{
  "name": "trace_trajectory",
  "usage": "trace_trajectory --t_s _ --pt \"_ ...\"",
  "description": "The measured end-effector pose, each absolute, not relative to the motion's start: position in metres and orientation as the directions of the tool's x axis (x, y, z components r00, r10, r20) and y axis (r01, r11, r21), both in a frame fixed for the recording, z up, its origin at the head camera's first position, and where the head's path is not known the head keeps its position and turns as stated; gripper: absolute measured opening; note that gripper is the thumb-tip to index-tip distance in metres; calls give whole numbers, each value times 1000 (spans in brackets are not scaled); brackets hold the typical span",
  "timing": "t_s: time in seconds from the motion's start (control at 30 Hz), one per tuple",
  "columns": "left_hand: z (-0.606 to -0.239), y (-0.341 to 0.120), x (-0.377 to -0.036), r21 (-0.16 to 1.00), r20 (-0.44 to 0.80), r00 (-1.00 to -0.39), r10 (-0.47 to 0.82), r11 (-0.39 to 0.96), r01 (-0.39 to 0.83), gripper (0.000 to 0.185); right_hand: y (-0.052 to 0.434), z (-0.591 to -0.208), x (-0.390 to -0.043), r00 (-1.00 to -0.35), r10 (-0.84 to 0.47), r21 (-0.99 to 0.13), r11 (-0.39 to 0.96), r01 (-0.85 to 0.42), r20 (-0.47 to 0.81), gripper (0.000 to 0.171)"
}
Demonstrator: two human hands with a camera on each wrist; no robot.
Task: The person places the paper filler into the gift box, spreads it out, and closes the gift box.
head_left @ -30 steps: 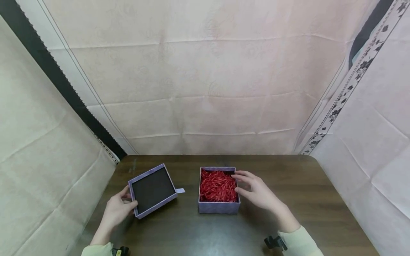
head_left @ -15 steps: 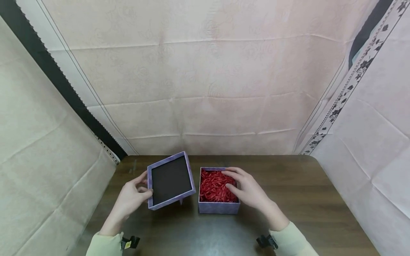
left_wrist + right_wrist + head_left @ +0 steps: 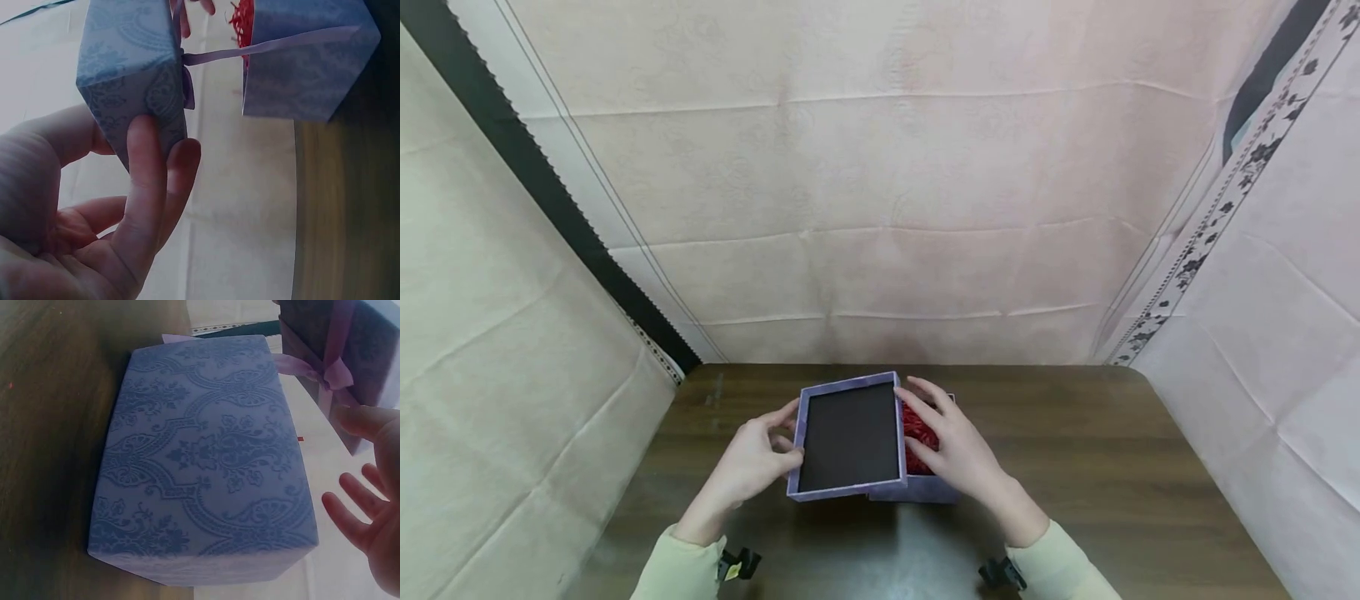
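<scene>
My left hand (image 3: 758,454) grips a purple box lid (image 3: 850,492) by its left edge, thumb over the rim, with its dark inner side facing up. The lid hangs over the left part of a patterned purple box (image 3: 925,489) and hides much of it. Red shredded paper (image 3: 917,433) shows inside the box. A ribbon (image 3: 269,47) runs between lid and box in the left wrist view, and a bow (image 3: 337,375) sits on the lid's outer face in the right wrist view. With fingers spread, my right hand (image 3: 958,446) hovers over the box, fingertips near the lid's right edge.
The box stands on a dark wooden table (image 3: 1075,467). Pale cloth (image 3: 895,208) hangs behind the table and on both sides. A black strap mount (image 3: 739,564) is on the left wrist, another mount (image 3: 1002,573) on the right.
My left hand has carried the lid rightward from beside the box to above its left part. My right hand has shifted left, from the box's right rim toward the lid's edge.
</scene>
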State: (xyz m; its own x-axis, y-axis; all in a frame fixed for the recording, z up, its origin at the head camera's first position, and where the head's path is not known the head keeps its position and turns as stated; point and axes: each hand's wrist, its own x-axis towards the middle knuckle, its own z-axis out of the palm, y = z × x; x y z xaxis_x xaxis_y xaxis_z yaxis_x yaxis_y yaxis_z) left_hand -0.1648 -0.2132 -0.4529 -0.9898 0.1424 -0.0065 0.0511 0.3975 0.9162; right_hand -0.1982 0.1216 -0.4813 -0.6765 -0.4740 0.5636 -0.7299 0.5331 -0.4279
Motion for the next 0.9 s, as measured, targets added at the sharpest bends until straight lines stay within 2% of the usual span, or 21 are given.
trace_trajectory --t_s 0.17,0.3,0.47,0.67,0.9 --pt "-453 -206 -168 913 -1 -981 194 401 78 78 123 -481 -197 -649 -457 -381 549 -744 608 74" --pt "-454 -202 -170 914 24 -975 220 391 110 67 127 -481 -194 -677 -410 -393 584 -710 611 69" --pt "-454 -201 -169 887 100 -963 249 416 200 51 131 -481 -194 -736 -327 -460 612 -643 593 61" --pt "-463 -201 -167 875 206 -938 278 376 304 44 133 -479 -196 -768 -249 -534 594 -602 590 57" --pt "-477 -197 -169 874 353 -882 311 228 430 51 134 -479 -190 -816 -176 -667 495 -557 550 59"
